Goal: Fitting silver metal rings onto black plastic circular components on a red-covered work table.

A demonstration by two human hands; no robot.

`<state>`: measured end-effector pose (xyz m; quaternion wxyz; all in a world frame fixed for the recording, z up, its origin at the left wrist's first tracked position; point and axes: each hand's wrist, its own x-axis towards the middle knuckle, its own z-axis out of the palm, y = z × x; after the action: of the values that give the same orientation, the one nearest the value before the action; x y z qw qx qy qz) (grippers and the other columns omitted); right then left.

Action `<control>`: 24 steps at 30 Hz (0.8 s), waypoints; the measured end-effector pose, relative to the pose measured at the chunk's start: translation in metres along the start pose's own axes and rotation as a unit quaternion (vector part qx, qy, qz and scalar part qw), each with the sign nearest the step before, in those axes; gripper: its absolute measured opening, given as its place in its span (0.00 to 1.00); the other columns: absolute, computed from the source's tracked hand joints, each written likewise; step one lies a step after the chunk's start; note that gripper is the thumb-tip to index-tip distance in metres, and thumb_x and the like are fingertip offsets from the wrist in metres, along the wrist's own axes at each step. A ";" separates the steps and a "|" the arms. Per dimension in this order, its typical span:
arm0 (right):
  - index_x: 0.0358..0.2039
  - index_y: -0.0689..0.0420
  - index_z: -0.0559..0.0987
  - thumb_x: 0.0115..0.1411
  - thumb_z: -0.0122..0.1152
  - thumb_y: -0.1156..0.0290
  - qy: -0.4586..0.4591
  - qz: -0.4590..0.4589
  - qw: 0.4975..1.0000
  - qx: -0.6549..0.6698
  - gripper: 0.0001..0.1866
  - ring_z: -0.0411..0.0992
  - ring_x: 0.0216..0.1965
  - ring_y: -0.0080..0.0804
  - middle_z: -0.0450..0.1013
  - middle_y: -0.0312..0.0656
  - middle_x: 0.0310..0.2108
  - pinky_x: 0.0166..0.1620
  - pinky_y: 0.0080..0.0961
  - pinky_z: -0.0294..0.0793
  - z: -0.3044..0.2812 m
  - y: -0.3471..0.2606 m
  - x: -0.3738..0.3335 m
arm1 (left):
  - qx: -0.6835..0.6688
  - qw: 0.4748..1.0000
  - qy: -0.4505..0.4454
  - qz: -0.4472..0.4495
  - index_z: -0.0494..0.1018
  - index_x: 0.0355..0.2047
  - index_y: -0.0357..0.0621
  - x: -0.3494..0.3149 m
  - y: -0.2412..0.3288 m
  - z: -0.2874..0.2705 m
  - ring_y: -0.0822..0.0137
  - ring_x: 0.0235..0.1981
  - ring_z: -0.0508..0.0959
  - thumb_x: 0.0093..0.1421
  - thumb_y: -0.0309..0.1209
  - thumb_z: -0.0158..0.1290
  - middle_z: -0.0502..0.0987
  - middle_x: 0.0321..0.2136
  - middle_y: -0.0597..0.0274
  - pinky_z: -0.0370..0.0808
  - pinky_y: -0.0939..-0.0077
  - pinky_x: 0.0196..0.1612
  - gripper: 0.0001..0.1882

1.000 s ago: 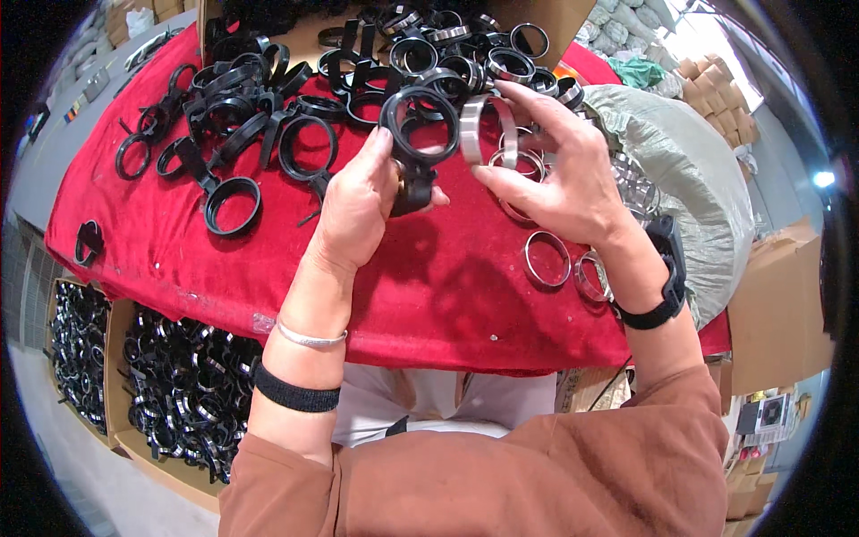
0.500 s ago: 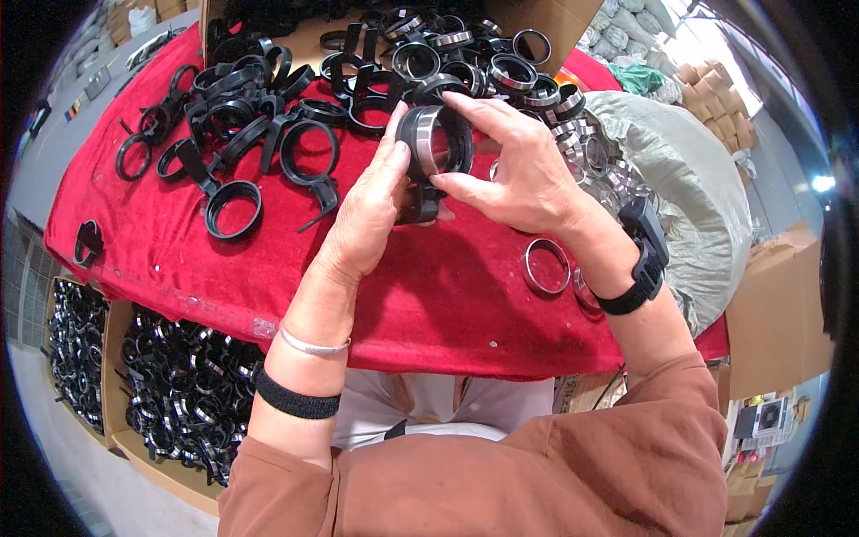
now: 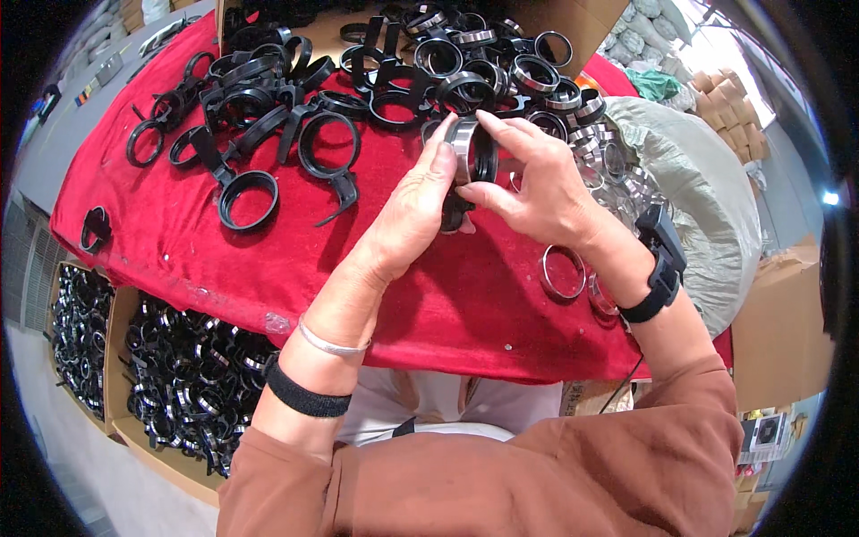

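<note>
head view: i see both hands raised over the middle of the table (image 3: 268,268), which is covered in a red cloth. the left hand (image 3: 407,219) comes in from the lower edge, fingers extended upward and closed against the left side of a black ring clamp (image 3: 470,157), thumb side toward the clamp's lower tab. the right hand (image 3: 537,183) comes in from the right, index finger curved over the top of the same clamp, thumb pressing from below. a silver metal ring (image 3: 461,143) sits in the clamp's front face, touching the fingertips of both hands. both hands are grasping this one assembly; neither is released. the assembly is held above the cloth, just in front of the heap at the far edge.

at the far edge, a heap of black clamps (image 3: 268,98) spreads toward the far left corner. assembled clamps with silver rings (image 3: 528,72) lie at the far right, beside a cardboard box (image 3: 573,22). a loose silver ring (image 3: 562,271) lies flat on the cloth near the right edge, just below the right wrist. a grey sack (image 3: 707,206) holding more rings stands off the right edge. below the left edge, boxes of black parts (image 3: 170,385) stand on the floor.
</note>
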<state>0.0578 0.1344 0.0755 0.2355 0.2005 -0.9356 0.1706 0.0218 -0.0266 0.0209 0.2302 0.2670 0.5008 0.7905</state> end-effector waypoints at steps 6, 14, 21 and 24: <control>0.53 0.71 0.67 0.45 0.72 0.63 -0.074 0.285 0.942 0.163 0.39 0.75 0.35 0.28 0.76 0.48 0.36 0.38 0.24 0.76 -0.046 0.051 0.049 | 0.424 0.784 0.237 0.388 0.76 0.39 0.38 0.008 -0.019 -0.004 0.54 0.33 0.73 0.59 0.32 0.50 0.76 0.32 0.52 0.70 0.65 0.41 0.12; 0.47 0.65 0.75 0.52 0.65 0.53 -0.004 0.164 0.984 0.074 0.30 0.75 0.24 0.25 0.77 0.45 0.30 0.24 0.20 0.75 0.024 0.032 0.096 | 0.591 0.616 0.397 0.338 0.65 0.45 0.33 0.003 -0.009 -0.015 0.50 0.48 0.66 0.46 0.29 0.59 0.67 0.44 0.46 0.61 0.56 0.54 0.26; 0.54 0.53 0.71 0.53 0.63 0.56 -0.093 0.236 0.967 0.024 0.29 0.75 0.40 0.43 0.77 0.48 0.41 0.44 0.29 0.73 -0.044 0.002 0.049 | 0.714 0.561 0.410 -0.084 0.71 0.39 0.35 0.006 -0.004 -0.044 0.49 0.45 0.73 0.55 0.40 0.55 0.72 0.42 0.46 0.71 0.57 0.48 0.20; 0.34 0.62 0.80 0.51 0.63 0.52 -0.011 0.180 0.979 -0.095 0.23 0.75 0.28 0.33 0.76 0.48 0.25 0.34 0.30 0.73 -0.065 0.017 -0.029 | 0.712 0.582 0.385 -0.075 0.69 0.40 0.36 0.006 -0.002 -0.043 0.47 0.44 0.74 0.56 0.39 0.53 0.71 0.42 0.44 0.72 0.55 0.46 0.19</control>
<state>0.0977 0.1840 0.1110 0.2087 0.0073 -0.9708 0.1178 -0.0110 -0.0508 0.0049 -0.1900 -0.0230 0.9632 0.1889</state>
